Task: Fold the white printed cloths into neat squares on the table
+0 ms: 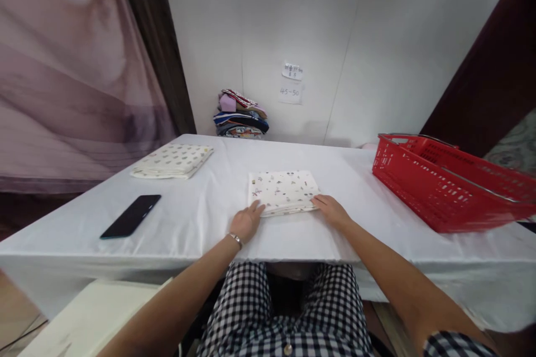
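Observation:
A white cloth with a small scattered print lies folded into a rectangle on the white-covered table. Its layered edge faces me. My left hand has the near left corner between its fingers, and a bracelet shows on that wrist. At the near right corner, my right hand grips the same cloth, fingertips over the top and the edge. The undersides of both hands are hidden. Another folded cloth, cream with a leaf-like print, rests at the table's far left.
A black phone lies on the left of the white tablecloth. The red plastic basket stands at the right. Against the wall, beyond the back edge, is a stack of folded fabrics. Paper notes are stuck above.

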Demonstrator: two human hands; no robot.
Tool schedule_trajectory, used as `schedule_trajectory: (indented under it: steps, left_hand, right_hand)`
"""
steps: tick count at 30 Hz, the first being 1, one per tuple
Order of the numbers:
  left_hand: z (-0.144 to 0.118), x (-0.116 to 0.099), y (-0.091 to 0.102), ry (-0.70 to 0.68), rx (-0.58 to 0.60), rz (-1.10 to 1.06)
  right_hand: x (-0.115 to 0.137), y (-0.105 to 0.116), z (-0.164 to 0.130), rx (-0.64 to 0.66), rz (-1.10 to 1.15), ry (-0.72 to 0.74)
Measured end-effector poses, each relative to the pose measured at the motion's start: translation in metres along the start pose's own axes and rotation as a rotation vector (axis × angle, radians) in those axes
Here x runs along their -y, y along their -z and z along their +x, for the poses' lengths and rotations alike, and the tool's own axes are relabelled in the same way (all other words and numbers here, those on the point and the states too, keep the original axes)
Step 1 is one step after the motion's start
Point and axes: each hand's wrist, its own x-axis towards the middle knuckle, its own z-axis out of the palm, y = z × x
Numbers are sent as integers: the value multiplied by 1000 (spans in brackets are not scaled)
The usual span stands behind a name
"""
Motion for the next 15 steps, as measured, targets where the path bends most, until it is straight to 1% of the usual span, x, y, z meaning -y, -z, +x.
schedule_trajectory:
  steps: [2, 4, 5, 7, 9, 10, 11, 13, 15]
  left_hand:
    - [-11, -3, 4, -9, -20, -55]
    - [-16, -2, 11, 52, -49, -108]
    - [-14, -1, 16, 99, -74, -117]
    - [-2, 2, 25, 169, -140, -98]
    - [20, 0, 31, 161, -189, -60]
    - [33, -2, 31, 148, -195, -45]
    - [45, -6, 29, 141, -183, -35]
    - [65, -13, 20, 154, -98, -36]
    - [78, -18, 8, 187, 28, -53]
  right_hand:
    - [-3, 2, -9, 4, 30, -11]
    - [-4, 5, -16, 31, 64, -25]
    - [-4, 7, -17, 44, 86, -39]
    - [0, 12, -11, 40, 144, -81]
    - [11, 19, 6, -18, 214, -120]
    - [19, 22, 18, -58, 245, -120]
    - [28, 24, 32, -103, 270, -113]
    - [47, 28, 60, -178, 296, -74]
    - [59, 28, 86, -170, 283, -50]
